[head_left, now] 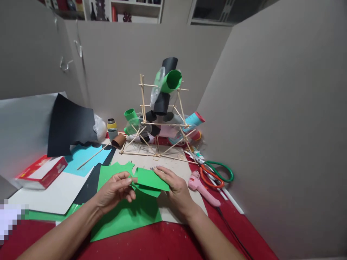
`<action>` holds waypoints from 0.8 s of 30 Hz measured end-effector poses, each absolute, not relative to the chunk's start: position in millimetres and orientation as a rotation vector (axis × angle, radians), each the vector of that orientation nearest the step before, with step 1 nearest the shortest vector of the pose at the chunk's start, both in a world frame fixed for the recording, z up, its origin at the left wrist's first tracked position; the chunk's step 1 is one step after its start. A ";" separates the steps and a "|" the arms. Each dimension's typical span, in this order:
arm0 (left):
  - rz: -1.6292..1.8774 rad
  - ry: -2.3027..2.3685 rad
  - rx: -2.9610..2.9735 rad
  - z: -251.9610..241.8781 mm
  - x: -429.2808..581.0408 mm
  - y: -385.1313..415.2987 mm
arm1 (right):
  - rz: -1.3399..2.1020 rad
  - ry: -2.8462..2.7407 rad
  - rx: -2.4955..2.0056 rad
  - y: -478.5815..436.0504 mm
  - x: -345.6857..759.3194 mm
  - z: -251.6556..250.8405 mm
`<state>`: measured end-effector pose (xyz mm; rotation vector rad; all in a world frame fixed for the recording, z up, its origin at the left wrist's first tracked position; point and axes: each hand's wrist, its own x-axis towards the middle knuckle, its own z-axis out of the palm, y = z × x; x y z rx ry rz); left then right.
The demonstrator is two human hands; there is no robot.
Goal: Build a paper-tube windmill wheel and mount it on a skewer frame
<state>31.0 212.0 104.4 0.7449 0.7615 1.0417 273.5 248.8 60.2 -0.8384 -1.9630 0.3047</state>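
My left hand [115, 190] and my right hand [173, 187] both hold a small piece of green paper [151, 179], bent between them just above the table. The left fingers pinch its left edge; the right fingers grip its right side from below. Under the hands lies a larger green sheet [127, 213] with a jagged cut top edge. Behind it stands a frame of wooden sticks [159, 126] carrying green and black paper tubes.
A pink glue gun [202, 187] and scissors with orange and green handles [214, 173] lie to the right. Black, blue and white sheets [81, 159] and a red box [40, 171] lie on the left. Grey cardboard walls [271, 126] enclose the red table [168, 242].
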 end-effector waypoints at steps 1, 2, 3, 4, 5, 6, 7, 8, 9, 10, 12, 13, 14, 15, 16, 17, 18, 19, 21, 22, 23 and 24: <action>1.049 0.776 0.741 105.5 31.4 211.9 | 0.280 -1.978 -0.850 249.4 274.4 61.1; 1.055 0.789 0.742 106.7 31.8 211.8 | 0.258 -1.990 -0.863 249.9 275.1 62.1; 1.058 0.802 0.748 107.8 32.2 211.6 | 0.238 -2.000 -0.874 250.2 275.2 63.2; 1.059 0.816 0.758 108.4 32.8 211.6 | 0.223 -2.009 -0.884 250.3 274.9 64.3; 1.057 0.830 0.773 108.5 33.5 211.6 | 0.213 -2.018 -0.893 250.2 274.2 65.3; 1.050 0.845 0.793 107.9 34.3 211.8 | 0.208 -2.025 -0.900 249.9 273.1 66.1; 1.037 0.862 0.816 106.6 35.3 212.1 | 0.208 -2.030 -0.907 249.5 271.7 66.8; 1.023 0.883 0.840 104.4 36.3 212.7 | 0.212 -2.032 -0.912 248.9 270.3 67.1; 1.008 0.909 0.860 101.6 37.4 213.6 | 0.221 -2.031 -0.916 248.4 268.8 67.3; 1.000 0.939 0.873 98.2 38.5 214.7 | 0.235 -2.026 -0.919 248.0 267.4 67.2; 1.009 0.994 0.879 91.2 40.1 217.6 | 0.282 -2.002 -0.924 247.8 265.3 66.6; 1.023 1.012 0.878 88.1 40.4 219.4 | 0.313 -1.980 -0.928 248.2 264.4 66.4; 1.043 1.023 0.876 85.6 40.4 221.2 | 0.348 -1.946 -0.937 248.7 263.6 66.3; 1.068 1.028 0.873 84.0 40.0 223.0 | 0.384 -1.903 -0.950 249.3 262.7 66.5; 1.095 1.031 0.871 83.2 39.5 224.7 | 0.423 -1.853 -0.964 249.8 261.7 66.8; 1.122 1.034 0.870 83.2 38.9 226.2 | 0.465 -1.805 -0.977 250.1 260.6 67.3; 1.147 1.036 0.870 83.7 38.3 227.4 | 0.509 -1.762 -0.985 250.1 259.4 67.8; 1.163 1.038 0.871 84.4 37.9 228.4 | 0.555 -1.726 -0.991 250.0 258.1 68.1; 1.167 1.045 0.876 85.7 37.8 229.4 | 0.651 -1.663 -1.008 249.6 255.9 67.5; 1.159 1.048 0.877 85.9 38.1 229.6 | 0.696 -1.623 -1.029 249.8 255.0 66.5; 1.150 1.053 0.875 85.7 38.5 229.6 | 0.737 -1.574 -1.060 250.4 254.5 65.1; 1.140 1.057 0.870 85.2 39.0 229.5 | 0.777 -1.516 -1.098 251.4 254.3 63.5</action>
